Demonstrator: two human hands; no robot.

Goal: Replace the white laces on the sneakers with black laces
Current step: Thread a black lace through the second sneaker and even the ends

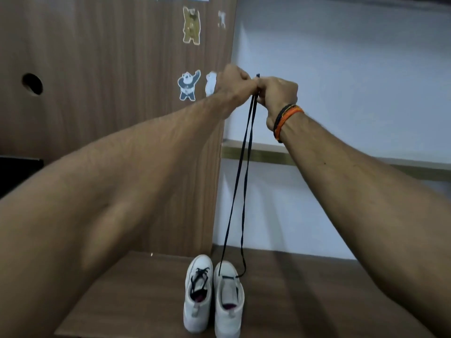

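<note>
1. lace ends (256,80) are pinched together high above the table (122,301); the black lace (244,179) is drawn taut from the first eyelets of the right sneaker (228,298).
2. both ends should be matched level, so that equal lengths are left before crossing is begun.
3. left hand (231,81) and right hand (277,93) are curled tight, each gripping the lace, knuckles touching.
4. left sneaker (197,293) is already laced black, just beside.

Both arms stretch up and forward, left hand (233,81) and right hand (278,92) touching, fingers curled, pinching the lace (240,167) ends
</note>
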